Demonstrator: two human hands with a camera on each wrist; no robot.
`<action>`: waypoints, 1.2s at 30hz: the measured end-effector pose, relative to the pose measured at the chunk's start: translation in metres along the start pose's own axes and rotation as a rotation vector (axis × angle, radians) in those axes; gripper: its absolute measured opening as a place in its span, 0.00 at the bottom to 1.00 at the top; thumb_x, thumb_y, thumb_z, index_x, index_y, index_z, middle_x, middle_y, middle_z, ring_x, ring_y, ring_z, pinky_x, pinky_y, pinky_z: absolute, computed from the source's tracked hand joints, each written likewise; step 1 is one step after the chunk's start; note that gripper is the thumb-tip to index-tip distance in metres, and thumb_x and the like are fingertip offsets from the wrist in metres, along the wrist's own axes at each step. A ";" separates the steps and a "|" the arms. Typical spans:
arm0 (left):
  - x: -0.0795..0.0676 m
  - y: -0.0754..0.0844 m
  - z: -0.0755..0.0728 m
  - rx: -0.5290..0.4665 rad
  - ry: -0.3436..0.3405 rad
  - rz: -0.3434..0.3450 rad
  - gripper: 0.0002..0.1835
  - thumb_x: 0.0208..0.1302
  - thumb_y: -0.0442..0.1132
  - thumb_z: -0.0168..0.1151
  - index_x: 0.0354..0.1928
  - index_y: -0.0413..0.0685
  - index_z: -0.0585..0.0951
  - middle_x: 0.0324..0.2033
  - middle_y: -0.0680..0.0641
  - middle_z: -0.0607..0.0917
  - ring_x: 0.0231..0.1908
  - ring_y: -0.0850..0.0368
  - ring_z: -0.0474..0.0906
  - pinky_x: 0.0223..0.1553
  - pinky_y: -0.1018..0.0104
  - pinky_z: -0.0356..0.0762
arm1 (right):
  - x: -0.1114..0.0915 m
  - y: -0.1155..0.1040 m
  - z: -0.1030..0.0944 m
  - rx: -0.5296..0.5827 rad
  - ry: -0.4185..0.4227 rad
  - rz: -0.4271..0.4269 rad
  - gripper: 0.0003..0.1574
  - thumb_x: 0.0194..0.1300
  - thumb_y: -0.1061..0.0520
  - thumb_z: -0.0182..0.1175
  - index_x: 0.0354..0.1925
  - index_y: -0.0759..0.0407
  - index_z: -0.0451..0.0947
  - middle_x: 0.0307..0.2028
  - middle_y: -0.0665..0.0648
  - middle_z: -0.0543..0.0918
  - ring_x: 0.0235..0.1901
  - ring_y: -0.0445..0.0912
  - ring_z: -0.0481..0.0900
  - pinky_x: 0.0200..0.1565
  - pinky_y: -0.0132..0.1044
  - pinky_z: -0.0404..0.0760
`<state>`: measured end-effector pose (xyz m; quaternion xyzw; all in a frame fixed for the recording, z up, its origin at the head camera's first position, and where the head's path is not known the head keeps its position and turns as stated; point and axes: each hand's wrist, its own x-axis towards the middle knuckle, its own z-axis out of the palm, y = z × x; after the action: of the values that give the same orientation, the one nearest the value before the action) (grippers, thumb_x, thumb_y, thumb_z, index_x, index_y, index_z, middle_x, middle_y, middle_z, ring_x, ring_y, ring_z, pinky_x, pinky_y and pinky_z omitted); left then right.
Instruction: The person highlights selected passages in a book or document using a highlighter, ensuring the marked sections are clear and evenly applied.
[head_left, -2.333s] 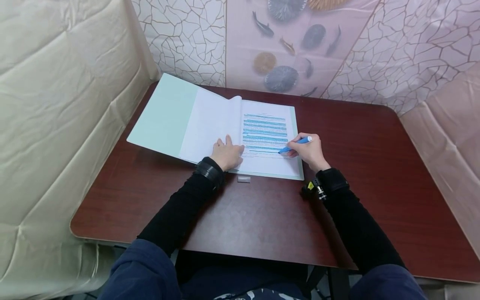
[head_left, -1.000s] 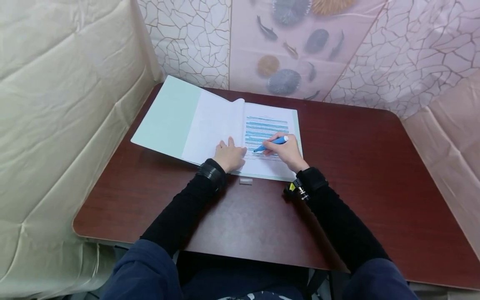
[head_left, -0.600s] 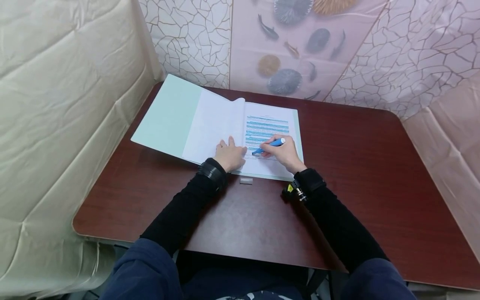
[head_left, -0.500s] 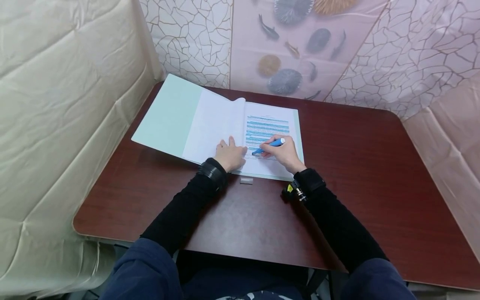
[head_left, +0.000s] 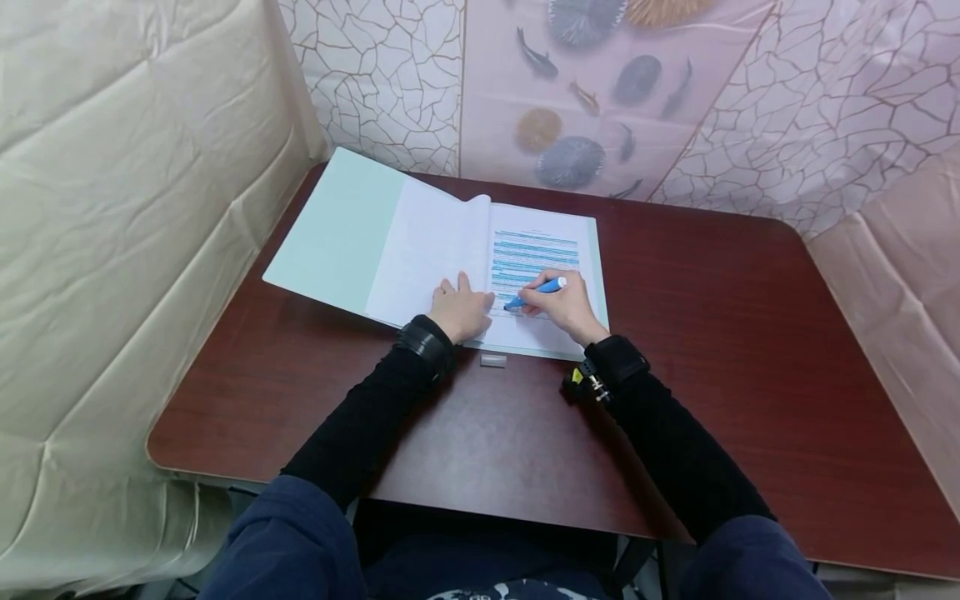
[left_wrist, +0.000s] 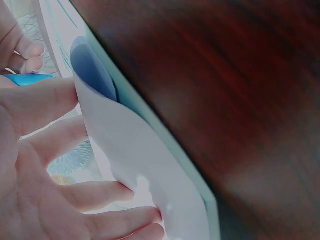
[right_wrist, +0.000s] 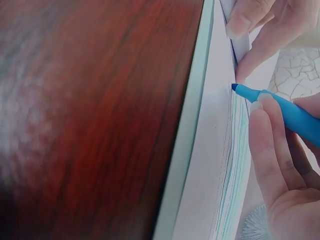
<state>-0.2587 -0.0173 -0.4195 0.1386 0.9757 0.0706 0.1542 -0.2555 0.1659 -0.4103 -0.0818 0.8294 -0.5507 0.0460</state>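
Observation:
My right hand (head_left: 564, 304) grips a blue highlighter (head_left: 536, 293), its dark tip at the lower left part of a printed page (head_left: 536, 250). Many text lines there carry blue highlighting. With fingers spread, my left hand (head_left: 459, 310) presses on the turned-back white sheets (head_left: 420, 242) near the fold. Both pages lie in an opened pale green folder (head_left: 337, 221). From the right wrist, the highlighter (right_wrist: 290, 112) is seen between thumb and fingers, tip at the page. In the left wrist view, the fingers of my left hand (left_wrist: 50, 165) rest on the curled sheet (left_wrist: 145, 150).
A small grey cap-like piece (head_left: 492, 361) lies on the dark red-brown table (head_left: 712, 350) just in front of the folder. Pale quilted fabric (head_left: 150, 250) hangs at the left, and a patterned cloth (head_left: 570, 108) stands behind the table.
Since the oldest frame, my right hand has moved left across the page with the highlighter, then slightly down. In the last half second it has barely shifted. My left hand stays in place.

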 end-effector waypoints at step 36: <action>-0.001 0.001 -0.001 0.019 -0.006 0.006 0.28 0.72 0.49 0.49 0.73 0.58 0.62 0.73 0.29 0.49 0.70 0.24 0.49 0.70 0.40 0.53 | 0.011 0.031 -0.003 -0.011 0.090 -0.042 0.08 0.59 0.61 0.65 0.31 0.67 0.81 0.30 0.65 0.86 0.24 0.47 0.86 0.32 0.33 0.84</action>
<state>-0.2581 -0.0164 -0.4178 0.1431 0.9755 0.0612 0.1553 -0.2696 0.1787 -0.4373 -0.0748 0.8316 -0.5503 -0.0035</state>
